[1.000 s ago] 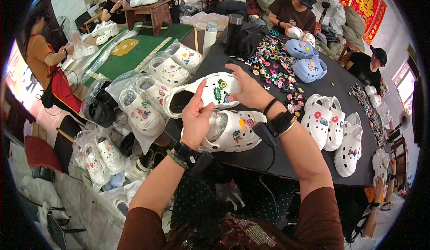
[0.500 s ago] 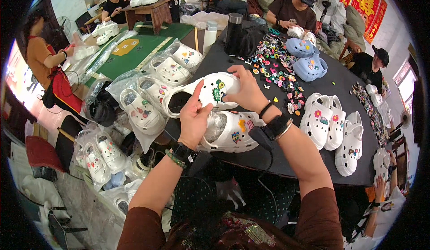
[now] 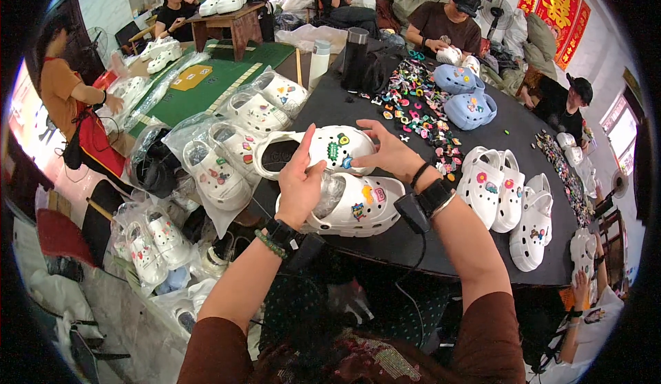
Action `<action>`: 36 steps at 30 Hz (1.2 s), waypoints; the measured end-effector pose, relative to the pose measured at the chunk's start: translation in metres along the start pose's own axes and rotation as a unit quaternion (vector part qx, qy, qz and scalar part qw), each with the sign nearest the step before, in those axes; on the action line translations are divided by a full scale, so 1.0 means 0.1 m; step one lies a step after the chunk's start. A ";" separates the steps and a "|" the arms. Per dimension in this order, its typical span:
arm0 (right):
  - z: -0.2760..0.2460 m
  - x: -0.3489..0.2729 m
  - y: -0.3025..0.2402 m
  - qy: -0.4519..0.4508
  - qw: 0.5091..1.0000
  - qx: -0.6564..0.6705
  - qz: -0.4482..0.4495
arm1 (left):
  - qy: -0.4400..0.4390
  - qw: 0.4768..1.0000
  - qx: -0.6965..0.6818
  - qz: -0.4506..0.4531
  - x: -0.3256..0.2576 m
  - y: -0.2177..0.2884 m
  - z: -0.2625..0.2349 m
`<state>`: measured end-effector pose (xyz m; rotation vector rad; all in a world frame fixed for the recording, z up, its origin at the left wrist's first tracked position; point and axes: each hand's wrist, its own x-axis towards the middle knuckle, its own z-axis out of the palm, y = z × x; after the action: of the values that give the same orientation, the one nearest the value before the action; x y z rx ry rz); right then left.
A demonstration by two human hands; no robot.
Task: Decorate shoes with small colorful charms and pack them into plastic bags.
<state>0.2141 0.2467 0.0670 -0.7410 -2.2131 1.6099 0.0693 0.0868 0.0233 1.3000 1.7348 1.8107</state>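
A white clog (image 3: 357, 147) with several small charms on its upper is held between my two hands over the table. My left hand (image 3: 300, 185) grips its side near the foot opening, thumb against the upper and index finger pointing up. The thumb and fingers of my right hand (image 3: 391, 151) close on the toe end, the thumb beside a blue charm. Below it lies a second white clog (image 3: 382, 215), with charms on its upper and clear plastic inside its opening. My left hand hides part of both clogs.
Loose colourful charms (image 3: 420, 112) spread over the dark table (image 3: 527, 126). Blue clogs (image 3: 469, 110) stand beside them. White clogs (image 3: 476, 190) stand at right; bagged white clogs (image 3: 219, 177) crowd the left. A black bottle (image 3: 354, 52) stands at the back. Co-workers (image 3: 451, 24) sit around.
The held clog has come slightly lower, closer to the clog beneath it. My right hand has moved down with it, and the blue charm by its thumb shows more fully.
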 end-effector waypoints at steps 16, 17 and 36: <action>0.32 0.20 0.12 0.133 0.966 -0.210 -0.063 | -0.004 0.999 -0.038 -0.007 -0.03 0.00 -0.06; 0.28 0.18 0.13 0.134 0.966 -0.211 -0.064 | -0.021 0.999 -0.021 -0.011 -0.02 -0.02 -0.07; -0.08 -1.10 0.86 0.281 0.920 -0.239 -0.135 | -0.163 0.865 0.449 0.155 0.25 0.18 -0.64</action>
<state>0.3282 0.2107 -0.0058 -0.8414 -2.1422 0.6110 0.0132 0.0613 0.0591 2.1690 2.3399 0.7401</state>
